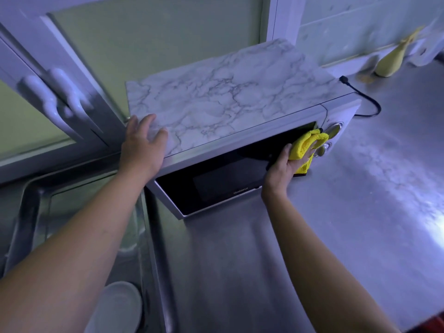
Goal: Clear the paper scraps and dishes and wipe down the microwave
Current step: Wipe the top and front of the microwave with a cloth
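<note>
Wiping step underway. Microwave (240,145) sits on counter (336,200) just right of sink (36,200). Left hand (141,145) spread flat on its top-left corner, bracing. Right hand (288,164) grips folded cloth (306,146) against door's right edge, beside knobs. Next prob: sweep cloth leftward w/ steady pressure.

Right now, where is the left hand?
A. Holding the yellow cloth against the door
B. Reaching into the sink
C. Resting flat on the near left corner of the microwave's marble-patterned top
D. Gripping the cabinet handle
C: the left hand lies open on the corner of the microwave top, while the right hand presses the yellow cloth at the right edge of the door, by the knobs.
</note>
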